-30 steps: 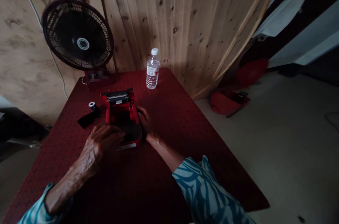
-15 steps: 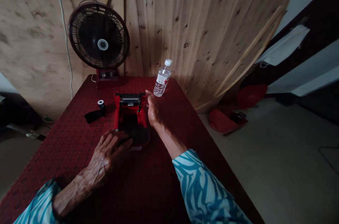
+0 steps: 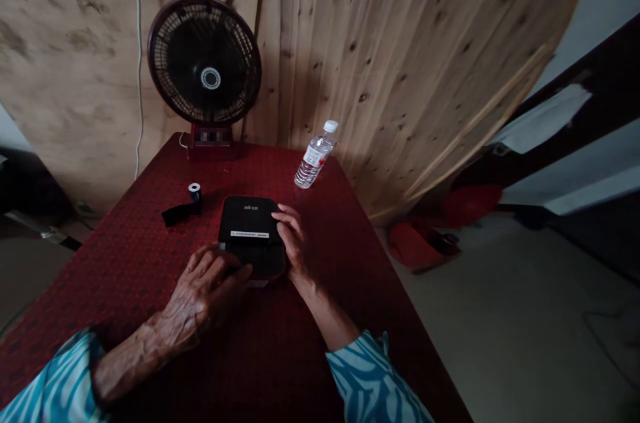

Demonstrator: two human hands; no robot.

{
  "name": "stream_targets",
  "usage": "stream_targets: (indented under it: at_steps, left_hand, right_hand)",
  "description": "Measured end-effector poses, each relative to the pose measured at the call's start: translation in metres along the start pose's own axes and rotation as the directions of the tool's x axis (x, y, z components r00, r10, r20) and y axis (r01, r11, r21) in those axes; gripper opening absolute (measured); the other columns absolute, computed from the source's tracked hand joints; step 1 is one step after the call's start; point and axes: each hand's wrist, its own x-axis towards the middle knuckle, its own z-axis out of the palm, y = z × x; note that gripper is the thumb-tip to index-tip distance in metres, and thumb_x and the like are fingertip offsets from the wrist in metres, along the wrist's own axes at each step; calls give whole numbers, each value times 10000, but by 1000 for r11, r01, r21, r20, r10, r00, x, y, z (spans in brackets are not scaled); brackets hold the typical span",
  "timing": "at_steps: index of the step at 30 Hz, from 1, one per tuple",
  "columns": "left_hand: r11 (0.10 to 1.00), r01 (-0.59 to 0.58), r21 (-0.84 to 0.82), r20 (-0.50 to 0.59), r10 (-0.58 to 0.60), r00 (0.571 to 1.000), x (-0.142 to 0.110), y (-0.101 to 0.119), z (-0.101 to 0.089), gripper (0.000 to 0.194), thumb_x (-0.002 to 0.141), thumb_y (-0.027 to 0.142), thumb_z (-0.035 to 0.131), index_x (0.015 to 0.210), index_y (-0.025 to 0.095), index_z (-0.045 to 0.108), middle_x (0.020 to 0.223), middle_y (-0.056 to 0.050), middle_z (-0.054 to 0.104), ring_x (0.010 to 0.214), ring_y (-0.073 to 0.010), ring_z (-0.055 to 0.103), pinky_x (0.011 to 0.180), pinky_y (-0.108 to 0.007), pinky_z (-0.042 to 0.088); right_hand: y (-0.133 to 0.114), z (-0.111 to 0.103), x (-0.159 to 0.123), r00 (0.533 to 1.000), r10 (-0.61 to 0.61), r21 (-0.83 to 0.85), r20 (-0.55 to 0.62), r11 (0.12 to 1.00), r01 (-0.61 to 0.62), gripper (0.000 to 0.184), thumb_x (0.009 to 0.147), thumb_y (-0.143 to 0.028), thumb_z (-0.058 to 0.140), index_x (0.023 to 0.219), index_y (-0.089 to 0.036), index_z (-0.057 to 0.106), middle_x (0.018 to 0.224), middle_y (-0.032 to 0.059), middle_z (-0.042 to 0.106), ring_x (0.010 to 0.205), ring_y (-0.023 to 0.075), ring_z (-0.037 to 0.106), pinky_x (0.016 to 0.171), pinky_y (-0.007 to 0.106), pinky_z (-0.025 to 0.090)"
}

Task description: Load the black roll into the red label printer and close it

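I am working at the middle of the frame, where the red-and-black device (image 3: 261, 259) is sitting on the worktop (image 3: 330, 223). Its lid (image 3: 250, 216) is no longer standing up; it is now lying over the bay and hiding it, though whether it is latching I cannot tell. The dark roll (image 3: 195, 192) is remaining outside, left of center. The device's long axis is running up the frame, leaning slightly left, its pale-labelled front edge pointing toward the bottom. My right hand (image 3: 294, 243) is keeping its fingers extended and parted at the lid's right edge, gripping nothing. My left hand (image 3: 207, 286) is curling over the device's lower-left corner, but its grip isn't showing.
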Motion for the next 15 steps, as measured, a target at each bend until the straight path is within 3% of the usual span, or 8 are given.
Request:
stream_targets:
  at_steps: [3, 6, 8, 15]
  left_hand:
    - [1000, 25, 7, 0, -25, 1000, -1, -4, 1, 317, 901, 247, 608, 1217, 218, 600, 1088, -102, 677, 1056, -247, 606, 959, -424, 466]
    - [992, 100, 77, 36, -103, 994, -3, -12, 2, 598, 888, 463, 610, 1380, 160, 457, 1315, -196, 582, 1234, -342, 520, 994, -492, 434]
    - [982, 132, 134, 51, -140, 989, -4, -17, 2, 709, 867, 555, 598, 1410, 136, 417, 1356, -222, 552, 1277, -382, 480, 1012, -528, 405]
    - [979, 103, 176, 58, -114, 992, -5, -23, 4, 645, 868, 523, 617, 1364, 138, 469, 1280, -181, 624, 1240, -359, 520, 1078, -526, 345]
  right_hand:
    - [4, 3, -4, 1000, 22, 11, -17, 1000, -22, 254, 886, -419, 519, 1026, -286, 684, 1296, 32, 584, 1262, 217, 505, 1124, 432, 345]
    - [7, 5, -4, 999, 18, 18, -27, 1000, -18, 263, 893, -407, 505, 1065, -291, 667, 1304, 32, 583, 1287, 216, 487, 1132, 437, 342]
    - [9, 5, -4, 999, 7, 16, -33, 1000, -6, 266, 896, -400, 500, 1077, -290, 661, 1299, 34, 587, 1290, 216, 486, 1137, 442, 339]
    - [6, 3, -7, 1000, -2, -22, -13, 1000, 2, 299, 906, -409, 477, 1135, -293, 630, 1334, 35, 562, 1315, 216, 466, 1158, 445, 320]
